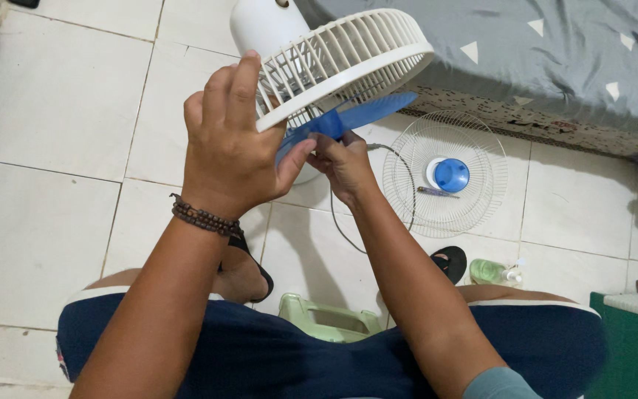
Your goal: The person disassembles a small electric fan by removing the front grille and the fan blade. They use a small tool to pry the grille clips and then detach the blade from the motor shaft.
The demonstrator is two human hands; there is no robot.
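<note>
At upper centre of the frame, the left hand (230, 140) grips the cream plastic rear fan guard (341, 63), fingers curled over its rim, while the right hand (342, 164) pinches the translucent blue plastic fan blade (348, 118) beneath it.

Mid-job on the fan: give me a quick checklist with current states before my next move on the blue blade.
1. Left hand steadies the rear guard: ok.
2. Right hand has a grip at the hub of the blue blade: ok.
3. Blade seated fully on the shaft: cannot tell, hidden by the hands.
4. Front grille lies flat on the floor, apart from the fan: ok.
5. Screwdriver rests on that grille beside its blue cap: ok.
6. Power cord unplugged: cannot tell.
</note>
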